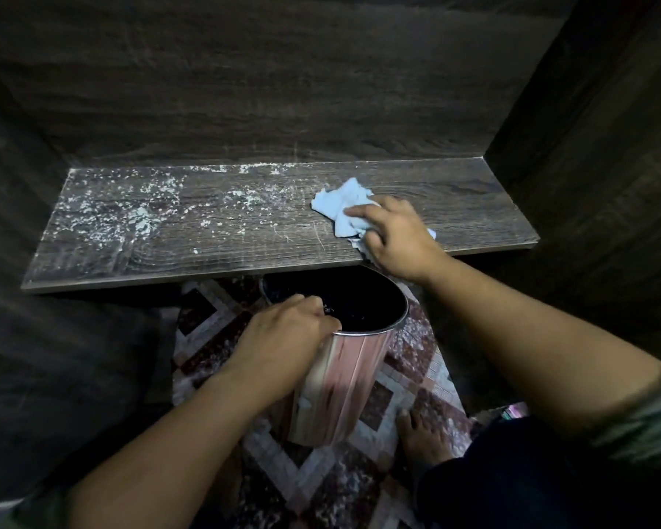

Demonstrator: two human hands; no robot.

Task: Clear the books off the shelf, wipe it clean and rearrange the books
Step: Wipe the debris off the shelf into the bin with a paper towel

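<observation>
The shelf (pixel 245 238) is a board of dark, grey-brown wood grain, set in a recess of the same dark wood that closes it in at the back and on both sides, and it runs across the middle of the view with its front edge towards the person. Its left half and back edge are scattered with white flecks (pixel 130 208) and smears of dust, thickest near the left end. The right part, around the cloth, looks much barer, with only faint scratches in the surface. The light blue cloth (pixel 340 202) lies crumpled on the right part of the shelf, and a small corner of it shows on the far side of the wrist near the front edge. The right hand (pixel 394 238) is on top of it, palm down. The cloth is bunched under the palm, the index finger is laid out across the fabric, and the thumb is tucked against its near side, so the hand holds the cloth down against the board. Below the front edge of the shelf, the left hand (pixel 287 334) grips the metal rim of a round bin (pixel 340 379), its fingers curled over the rim into the dark inside. The bin has a pinkish, plank-patterned wall and is tilted, its mouth sitting just under the shelf's edge beneath the right wrist. Under it is a patterned floor (pixel 416 376) of red-brown and pale diamonds, dusted with white specks, and a bare foot (pixel 420 433) rests there just right of the bin's base
</observation>
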